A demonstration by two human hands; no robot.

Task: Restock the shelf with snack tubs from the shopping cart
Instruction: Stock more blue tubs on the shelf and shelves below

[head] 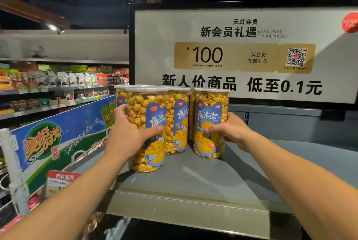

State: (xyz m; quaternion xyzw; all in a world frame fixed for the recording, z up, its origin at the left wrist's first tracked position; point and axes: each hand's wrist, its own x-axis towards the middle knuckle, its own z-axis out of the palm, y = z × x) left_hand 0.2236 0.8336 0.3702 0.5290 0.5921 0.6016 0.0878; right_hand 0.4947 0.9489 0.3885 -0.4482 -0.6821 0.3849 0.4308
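Note:
Several clear popcorn tubs with blue labels and white lids stand on the grey shelf (193, 185). My left hand (127, 133) grips the nearest tub (145, 108) at the front left, fingers wrapped round its side. My right hand (232, 131) holds another tub (210, 108) at the right, thumb across the label. Between them a third tub (177, 119) stands further back, and more tubs are partly hidden behind. The shopping cart is out of view.
A large white membership sign (246, 55) in a black frame rises right behind the tubs. A blue banner (64, 135) and stocked snack shelves (58, 84) run along the left. A red price tag (60, 181) hangs below the shelf's left corner. Bare shelf lies right of the tubs.

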